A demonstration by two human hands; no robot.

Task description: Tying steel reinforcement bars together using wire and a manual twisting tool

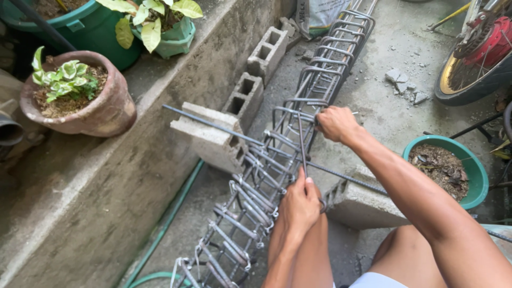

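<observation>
Concrete yard [384, 64] — grey sack [320, 13] beyond, hands [301, 205] on rebar cage [277, 160]

Left hand [300, 205] grips stirrup [302, 144] on rebar cage [277, 165]; right hand [336, 124] clasps cage's upper bar; hollow blocks [210, 140] beneath.

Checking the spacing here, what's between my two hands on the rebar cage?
In the head view, one upright steel stirrup spans from the left hand to the right hand, above the rebar cage.

Single head-worn camera is looking steeply down and forward from close above the person's knees. It is facing along the rebar cage [277, 160], with the concrete ledge [106, 176] running left and a wheel [474, 58] sitting far right.
</observation>
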